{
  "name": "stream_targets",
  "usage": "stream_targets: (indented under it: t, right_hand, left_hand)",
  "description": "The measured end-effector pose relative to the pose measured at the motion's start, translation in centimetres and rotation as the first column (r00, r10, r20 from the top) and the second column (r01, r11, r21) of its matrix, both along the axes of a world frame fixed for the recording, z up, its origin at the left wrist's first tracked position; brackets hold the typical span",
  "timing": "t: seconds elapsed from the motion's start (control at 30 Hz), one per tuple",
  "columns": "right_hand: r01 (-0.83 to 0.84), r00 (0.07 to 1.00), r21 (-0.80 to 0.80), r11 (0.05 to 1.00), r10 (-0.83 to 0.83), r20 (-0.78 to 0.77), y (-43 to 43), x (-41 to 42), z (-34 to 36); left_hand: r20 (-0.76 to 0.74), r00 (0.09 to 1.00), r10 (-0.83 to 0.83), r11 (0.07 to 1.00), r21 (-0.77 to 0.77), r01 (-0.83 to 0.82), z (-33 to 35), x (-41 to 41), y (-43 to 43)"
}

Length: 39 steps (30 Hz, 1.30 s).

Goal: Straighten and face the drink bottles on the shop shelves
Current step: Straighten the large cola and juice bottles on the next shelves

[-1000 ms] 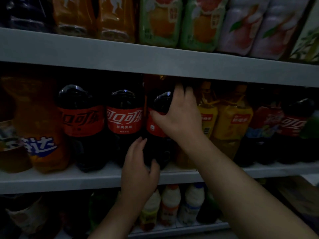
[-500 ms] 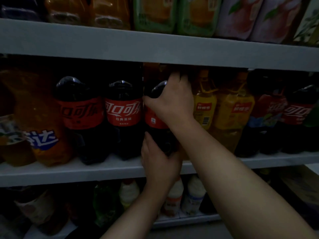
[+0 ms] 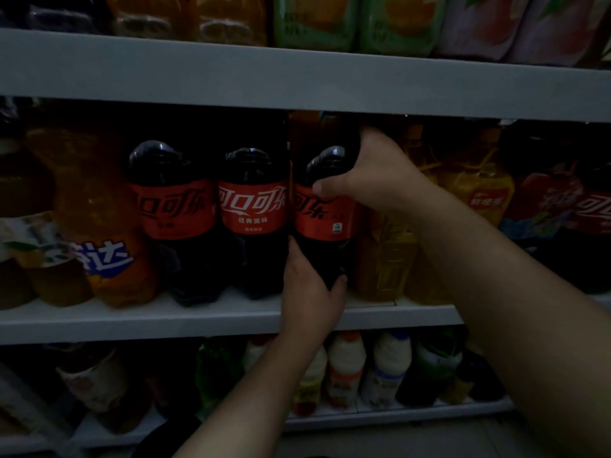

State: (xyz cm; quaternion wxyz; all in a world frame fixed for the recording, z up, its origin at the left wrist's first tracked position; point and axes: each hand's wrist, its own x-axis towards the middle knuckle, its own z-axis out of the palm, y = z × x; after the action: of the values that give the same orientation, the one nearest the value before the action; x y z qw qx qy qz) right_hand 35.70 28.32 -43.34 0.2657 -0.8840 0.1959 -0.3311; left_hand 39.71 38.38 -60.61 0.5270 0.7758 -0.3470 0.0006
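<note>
While both hands grip the third cola bottle [image 3: 325,223], the step in hand looks like facing it — its red label sits turned partway, with only the tail of the logo showing to the front. Grip: right hand [image 3: 373,173] wraps over the bottle's shoulder, thumb pressed at the label's top edge, fingers curled round the back. The left hand [image 3: 310,292] clamps the lower body near the base. The bottle is at the middle shelf [image 3: 165,320], just beside two cola bottles [image 3: 253,206] on its left whose labels face out, and close to yellow drink bottles [image 3: 386,259] on its right. Whether its base rests on the shelf or is lifted cannot be told; the left hand covers it.

The next move likely calls for a twist about the upright axis until the logo centres, then a nudge into line — the gap is tight, so it may rub a neighbour.

Contents: the cola bottles are full of dark liquid, with caps hidden under the shelf above [image 3: 297,81]. The orange soda bottle [image 3: 99,226] further left looks full. Small white bottles [image 3: 347,365] stand on the shelf below.
</note>
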Motion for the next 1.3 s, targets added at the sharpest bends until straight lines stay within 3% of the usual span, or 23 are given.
stream_targets:
  t: [0.1, 0.2, 0.3, 0.47, 0.7, 0.93, 1.0, 1.07, 1.13, 1.2, 1.3]
  right_hand:
    - [-0.039, 0.997, 0.03, 0.999, 0.041, -0.065, -0.1, 0.0, 0.4]
    - [0.084, 0.993, -0.09, 0.992, -0.091, -0.077, 0.7, 0.3, -0.7]
    - [0.19, 0.981, -0.215, 0.958, -0.191, 0.014, 1.6, 0.5, -1.5]
    - [0.128, 0.991, -0.25, 0.96, -0.136, -0.013, 1.0, 0.6, -0.9]
    - [0.033, 0.996, -0.17, 0.985, -0.046, -0.071, 0.0, 0.2, 0.4]
    - [0.029, 0.992, -0.205, 0.978, -0.054, -0.116, 0.0, -0.9, 0.0]
    - [0.098, 0.993, -0.357, 0.929, -0.115, -0.027, 0.0, -2.5, -0.8]
    - [0.276, 0.958, -0.532, 0.8, -0.181, 0.224, -0.4, -4.5, -2.0]
    - [0.494, 0.864, -0.574, 0.653, -0.297, 0.406, -1.1, -6.0, -2.9]
    - [0.571, 0.819, -0.562, 0.598, -0.461, 0.341, -2.0, -6.2, -3.5]
    - [0.545, 0.797, -0.568, 0.617, -0.592, 0.122, -2.8, -5.5, -3.7]
  left_hand:
    - [0.005, 0.988, 0.152, 0.988, 0.0, -0.152, -0.4, -1.2, -1.2]
    - [0.02, 0.954, 0.298, 0.953, 0.052, -0.298, -0.1, -2.1, -2.3]
    - [0.027, 0.937, 0.349, 0.932, 0.092, -0.35, 0.0, -2.7, -2.9]
    - [0.089, 0.943, 0.32, 0.946, 0.028, -0.324, -0.7, -2.4, -2.0]
    - [0.085, 0.988, 0.132, 0.987, -0.1, -0.123, -0.5, -0.1, -1.4]
    - [0.093, 0.964, 0.248, 0.963, -0.134, -0.235, -0.7, -1.1, -2.4]
    - [0.091, 0.954, 0.285, 0.953, -0.132, -0.272, -0.7, -1.6, -2.7]
    - [0.084, 0.949, 0.303, 0.948, -0.128, -0.292, -0.6, -1.9, -3.0]
    - [0.088, 0.943, 0.321, 0.942, -0.13, -0.308, -0.6, -2.0, -3.2]
    - [0.091, 0.938, 0.335, 0.937, -0.14, -0.321, -0.7, -2.1, -3.4]
    - [0.098, 0.932, 0.348, 0.932, -0.149, -0.332, -0.9, -2.0, -3.4]
